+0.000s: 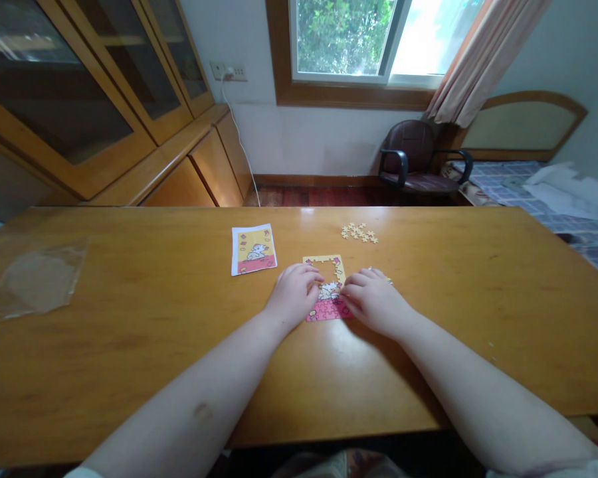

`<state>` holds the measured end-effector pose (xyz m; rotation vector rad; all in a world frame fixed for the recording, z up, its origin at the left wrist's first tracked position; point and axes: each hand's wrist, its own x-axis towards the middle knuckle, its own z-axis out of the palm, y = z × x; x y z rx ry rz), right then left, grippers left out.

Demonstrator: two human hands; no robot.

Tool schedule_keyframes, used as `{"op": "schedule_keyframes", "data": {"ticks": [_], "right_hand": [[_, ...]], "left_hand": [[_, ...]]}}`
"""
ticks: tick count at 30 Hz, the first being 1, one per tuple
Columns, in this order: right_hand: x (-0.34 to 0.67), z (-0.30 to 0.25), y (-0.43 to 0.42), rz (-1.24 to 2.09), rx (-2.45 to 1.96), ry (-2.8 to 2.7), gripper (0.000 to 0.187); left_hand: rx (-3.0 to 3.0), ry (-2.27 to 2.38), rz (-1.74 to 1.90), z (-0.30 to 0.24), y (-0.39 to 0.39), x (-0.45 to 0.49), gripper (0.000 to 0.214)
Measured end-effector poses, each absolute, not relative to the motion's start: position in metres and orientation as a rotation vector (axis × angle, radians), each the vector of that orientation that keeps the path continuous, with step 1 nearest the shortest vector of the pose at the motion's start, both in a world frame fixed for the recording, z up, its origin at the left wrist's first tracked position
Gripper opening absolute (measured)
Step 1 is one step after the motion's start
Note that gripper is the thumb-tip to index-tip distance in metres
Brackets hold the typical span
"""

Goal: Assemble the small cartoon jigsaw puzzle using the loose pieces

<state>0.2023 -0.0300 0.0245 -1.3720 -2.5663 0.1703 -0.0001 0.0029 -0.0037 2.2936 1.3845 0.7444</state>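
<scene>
Wooden table [129,318] under a window [359,36]: both hands rest on a half-built puzzle [329,307] at its middle. The left hand [294,292] covers its left edge and the right hand [373,299] its right, fingers bent low. Whether either pinches a piece I cannot tell. Just left lies a picture card [253,249], farther back some loose pieces [359,233], far left a plastic bag [37,282].

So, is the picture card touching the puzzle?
Apart. The head view shows a strip of bare table between the picture card and the puzzle.
</scene>
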Motion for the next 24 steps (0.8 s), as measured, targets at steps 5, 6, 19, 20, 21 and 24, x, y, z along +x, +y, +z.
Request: {"op": "schedule_keyframes", "data": {"ticks": [5,6,19,20,21,24], "right_hand": [[0.191,0.036,-0.05,0.115,-1.406,-2.691,0.028],[0.19,0.036,-0.053,0.113,-1.413,-2.701,0.028],[0.184,0.027,-0.053,0.136,-1.475,-2.763,0.037],[0.184,0.026,-0.052,0.142,-1.471,-2.766,0.038],[0.184,0.026,-0.052,0.149,-1.464,-2.769,0.039],[0.185,0.026,-0.051,0.165,-1.441,-2.77,0.042]], "left_hand": [[2.299,1.415,0.743,-0.003,0.003,0.0,0.022],[2.3,1.418,0.743,-0.003,0.003,0.0,0.022],[2.317,1.395,0.709,-0.007,0.004,0.0,0.021],[2.326,1.388,0.693,-0.007,0.004,0.0,0.021],[2.334,1.383,0.677,-0.007,0.004,0.0,0.021],[2.345,1.384,0.648,-0.008,0.004,0.0,0.02]]}}
